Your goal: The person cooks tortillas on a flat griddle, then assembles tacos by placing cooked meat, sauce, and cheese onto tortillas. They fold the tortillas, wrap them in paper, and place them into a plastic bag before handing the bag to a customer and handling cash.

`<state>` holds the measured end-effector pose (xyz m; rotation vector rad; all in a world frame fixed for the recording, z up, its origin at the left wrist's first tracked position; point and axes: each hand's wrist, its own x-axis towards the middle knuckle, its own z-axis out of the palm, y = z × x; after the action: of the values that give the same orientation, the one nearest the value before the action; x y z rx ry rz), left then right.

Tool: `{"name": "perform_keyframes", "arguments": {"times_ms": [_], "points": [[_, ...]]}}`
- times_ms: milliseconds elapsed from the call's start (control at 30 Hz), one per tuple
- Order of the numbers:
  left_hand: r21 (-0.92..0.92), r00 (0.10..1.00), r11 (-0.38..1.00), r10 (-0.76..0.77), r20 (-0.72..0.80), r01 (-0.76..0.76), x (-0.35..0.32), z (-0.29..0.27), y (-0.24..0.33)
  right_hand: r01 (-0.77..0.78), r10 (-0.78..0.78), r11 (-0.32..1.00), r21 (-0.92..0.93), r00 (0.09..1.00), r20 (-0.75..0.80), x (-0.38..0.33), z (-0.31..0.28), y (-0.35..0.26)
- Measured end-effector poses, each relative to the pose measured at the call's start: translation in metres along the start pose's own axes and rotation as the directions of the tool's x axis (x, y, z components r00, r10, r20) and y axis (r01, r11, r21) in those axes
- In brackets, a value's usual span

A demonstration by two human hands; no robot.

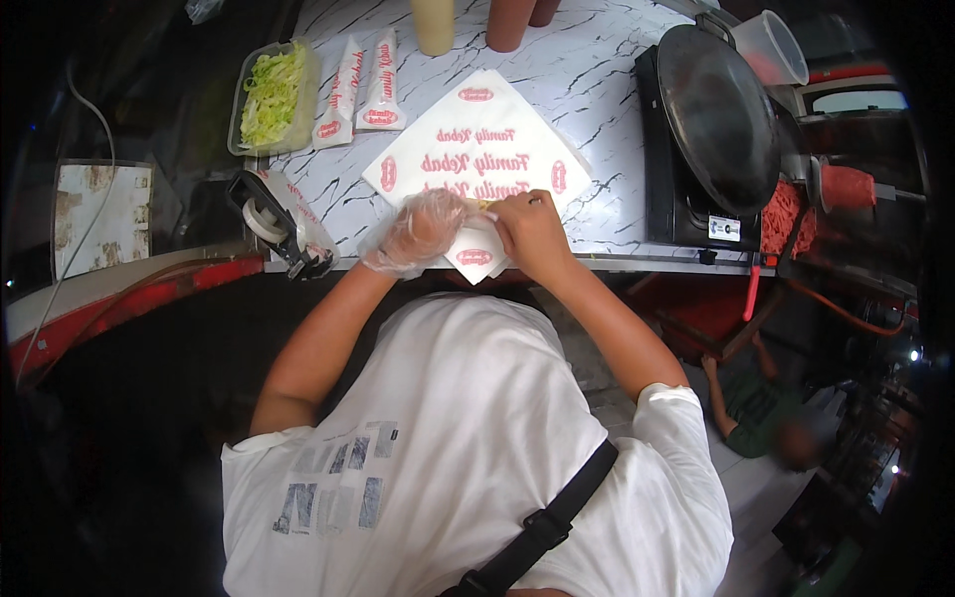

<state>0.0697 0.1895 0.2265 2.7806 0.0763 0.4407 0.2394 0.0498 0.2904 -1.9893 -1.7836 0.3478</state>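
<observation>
A square sheet of white wrapping paper (476,114) with red print lies on the counter, one corner pointing toward me at the front edge. It seems to lie on more sheets like it. My left hand (428,224), in a clear plastic glove, curls closed over one end of a small pale rolled wrap (484,206) on the paper. Bare and with a ring on one finger, my right hand (532,227) grips the other end. Only a short yellowish piece of the roll shows between my fingers; the rest is hidden.
Left: a tub of shredded lettuce (274,97), two paper-wrapped rolls (379,85) and a tape dispenser (269,221). Sauce bottles (507,25) stand behind. Right: a dark round pan (718,119) on a black stove (662,204), with shredded red food (786,221) beyond. Another person (751,398) is lower right.
</observation>
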Motion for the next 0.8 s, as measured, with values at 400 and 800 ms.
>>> {"name": "perform_keyframes", "arguments": {"times_ms": [400,800], "points": [[0.215,0.996,0.974,0.086,-0.037,-0.076,0.031,-0.017,-0.018,-0.322,0.327,0.932,-0.167,0.945,0.004,0.048,0.012,0.027],[0.179,0.999,0.983,-0.031,0.008,0.029,0.035,-0.029,-0.012,0.097,-0.048,0.962,-0.255,0.981,0.189,0.026,-0.01,0.03]]}}
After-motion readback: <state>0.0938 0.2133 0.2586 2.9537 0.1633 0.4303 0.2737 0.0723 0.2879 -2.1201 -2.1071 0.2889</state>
